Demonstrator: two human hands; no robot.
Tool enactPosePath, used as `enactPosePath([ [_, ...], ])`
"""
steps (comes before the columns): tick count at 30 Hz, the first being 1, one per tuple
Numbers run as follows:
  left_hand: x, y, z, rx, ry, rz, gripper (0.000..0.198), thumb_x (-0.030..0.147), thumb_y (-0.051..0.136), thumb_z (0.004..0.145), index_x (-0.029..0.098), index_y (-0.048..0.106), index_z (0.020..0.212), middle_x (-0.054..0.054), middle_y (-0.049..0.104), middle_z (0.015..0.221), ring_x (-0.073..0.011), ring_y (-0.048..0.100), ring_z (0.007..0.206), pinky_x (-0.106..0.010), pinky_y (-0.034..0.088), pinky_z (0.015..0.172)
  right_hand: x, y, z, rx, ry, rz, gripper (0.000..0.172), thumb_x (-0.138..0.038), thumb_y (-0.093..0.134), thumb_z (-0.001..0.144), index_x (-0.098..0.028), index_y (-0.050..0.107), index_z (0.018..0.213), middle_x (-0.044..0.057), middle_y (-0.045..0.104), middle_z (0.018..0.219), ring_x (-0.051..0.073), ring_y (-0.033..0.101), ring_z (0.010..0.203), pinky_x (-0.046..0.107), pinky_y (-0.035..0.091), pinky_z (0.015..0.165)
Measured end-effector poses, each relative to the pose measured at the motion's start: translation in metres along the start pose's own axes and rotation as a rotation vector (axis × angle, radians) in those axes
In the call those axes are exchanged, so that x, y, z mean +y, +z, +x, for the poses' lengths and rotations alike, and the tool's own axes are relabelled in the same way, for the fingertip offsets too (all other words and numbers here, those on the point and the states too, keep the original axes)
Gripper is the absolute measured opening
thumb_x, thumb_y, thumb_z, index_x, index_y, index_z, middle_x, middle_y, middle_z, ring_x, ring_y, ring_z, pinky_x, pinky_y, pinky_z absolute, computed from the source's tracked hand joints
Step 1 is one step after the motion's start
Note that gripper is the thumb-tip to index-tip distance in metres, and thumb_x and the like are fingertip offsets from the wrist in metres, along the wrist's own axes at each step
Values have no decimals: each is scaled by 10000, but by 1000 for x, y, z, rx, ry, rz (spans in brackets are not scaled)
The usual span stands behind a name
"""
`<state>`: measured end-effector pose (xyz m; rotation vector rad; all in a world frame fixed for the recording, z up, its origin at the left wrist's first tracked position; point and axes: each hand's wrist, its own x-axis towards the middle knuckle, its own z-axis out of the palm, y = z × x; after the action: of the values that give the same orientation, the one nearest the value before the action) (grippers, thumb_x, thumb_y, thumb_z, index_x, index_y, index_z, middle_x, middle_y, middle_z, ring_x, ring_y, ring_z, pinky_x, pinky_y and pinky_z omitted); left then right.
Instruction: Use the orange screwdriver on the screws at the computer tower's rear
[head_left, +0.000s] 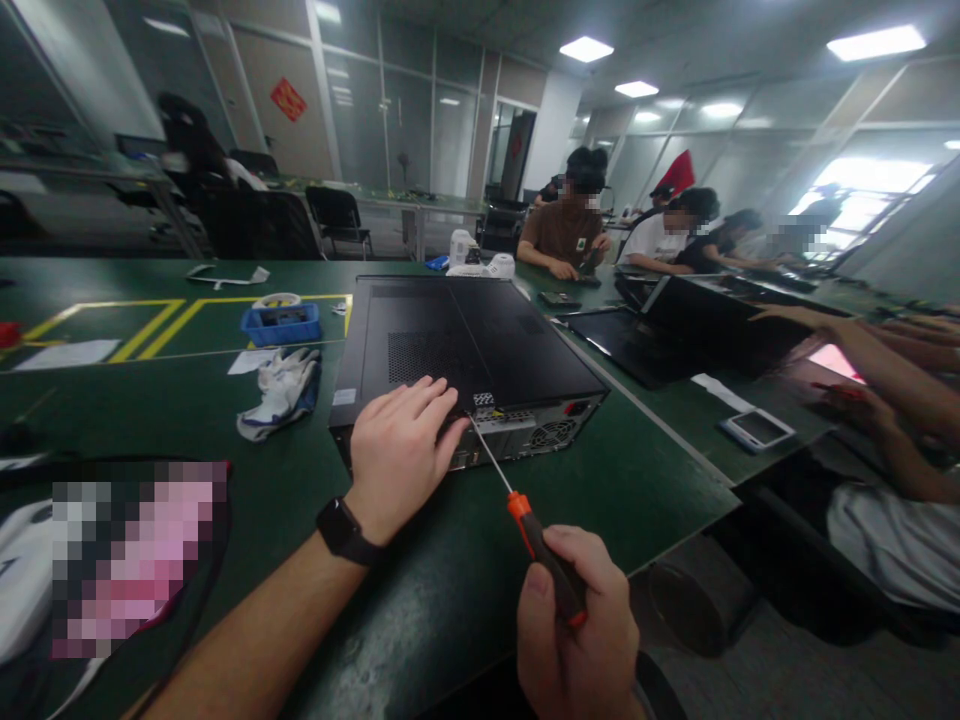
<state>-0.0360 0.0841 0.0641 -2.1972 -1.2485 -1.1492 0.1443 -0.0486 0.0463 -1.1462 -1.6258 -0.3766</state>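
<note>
**Desk:** What sits nearest the lens?

**Photographer:** The right hand [574, 625], closed in a fist round the orange-and-black handle of a slim, steel-shafted screwdriver [536, 535], just off the near edge of a dark green workbench [225, 470].

**Desk:** Which way does the tool run?

**Photographer:** Its long axis points up and to the left, away from the wearer. The tip meets the top edge of the rear panel of a black sheet-metal desktop computer case [480, 330], just beside the fingertips of the other hand. The case lies flat on its side, ahead and slightly left of the right hand, rear panel towards the wearer.

**Desk:** And the other hand?

**Photographer:** The left hand [401, 450], with a black smartwatch [345, 530] on its wrist, rests palm down on the near edge of the case, fingers flat, gripping nothing. It is the nearer hand, touching the metal. The right hand reaches the case only through the shaft.

**Desk:** Around them?

**Photographer:** Left of the case lies a crumpled pair of white fabric work gloves [281, 390]. Beyond them a shallow blue plastic tray [281, 323] sits among yellow tape lines [157, 325]. To the right, a co-worker's bare forearms [862, 350] stretch over another black case, and a small grey-framed device [757, 428] lies near the bench edge.

**Desk:** Background?

**Photographer:** Several seated people [574, 235] work at the far end of the bench, with glass partitions behind them and ceiling light panels overhead.
</note>
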Motion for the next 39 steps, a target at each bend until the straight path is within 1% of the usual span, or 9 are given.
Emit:
enactPosePath([
  [5,0,0,0,4,-1,-1,266,334,667,1008,175,768,1196,-115,806,1292,-318,764,1206,-504,593,1009,2,-2,-3,-75,39,-26,192,-204,502,1049,-165,608,1204,43,745,931,131,745,739,219,637,700],
  [10,0,1,-1,-3,-8,0,258,328,672,1003,192,772,1197,-117,802,1302,-321,761,1212,-505,590,1016,3,-1,-5,-13,9,-1,199,-205,560,1005,-151,600,1192,65,720,965,157,754,824,252,649,754],
  [15,-1,2,-1,1,-7,-1,265,330,677,1001,188,767,1207,-111,804,1297,-319,762,1209,-507,593,1015,3,-1,-6,-52,50,-54,181,-221,509,1048,-166,611,1187,41,737,929,129,739,730,231,642,717],
  [20,-1,2,-1,9,3,8,259,332,687,997,183,763,1195,-109,811,1278,-318,767,1197,-509,603,995,1,0,-2,-12,34,38,194,-205,576,994,-165,580,1184,55,717,938,162,750,803,263,646,708],
  [25,0,0,0,12,7,8,261,325,682,999,175,758,1200,-107,807,1289,-314,767,1198,-503,600,998,3,0,-3,-64,58,-43,153,-227,520,1051,-179,610,1165,36,745,904,139,748,721,233,640,680],
  [28,0,1,0,9,2,3,264,326,675,1004,177,758,1206,-106,807,1290,-311,763,1207,-502,595,1009,2,0,-4,-42,54,-27,199,-264,527,1042,-160,596,1197,58,740,938,151,755,743,243,643,678],
  [31,-1,1,-1,4,-2,1,262,325,669,1006,178,759,1204,-109,808,1288,-310,763,1208,-504,593,1011,0,1,-6,-6,36,-8,209,-232,566,1009,-151,586,1200,62,723,946,154,757,766,245,643,685],
  [35,-1,1,-2,-2,-5,-6,266,324,662,1009,180,758,1211,-112,804,1297,-310,757,1222,-506,588,1022,1,0,-9,-26,45,-87,177,-235,545,1038,-167,612,1187,44,737,913,136,732,678,237,632,648],
  [39,-1,1,-2,-18,-17,-16,269,325,664,1005,193,764,1218,-118,798,1311,-317,753,1231,-517,584,1038,1,0,-5,-50,71,11,226,-253,561,1021,-159,586,1224,55,729,925,147,731,696,243,622,619],
])
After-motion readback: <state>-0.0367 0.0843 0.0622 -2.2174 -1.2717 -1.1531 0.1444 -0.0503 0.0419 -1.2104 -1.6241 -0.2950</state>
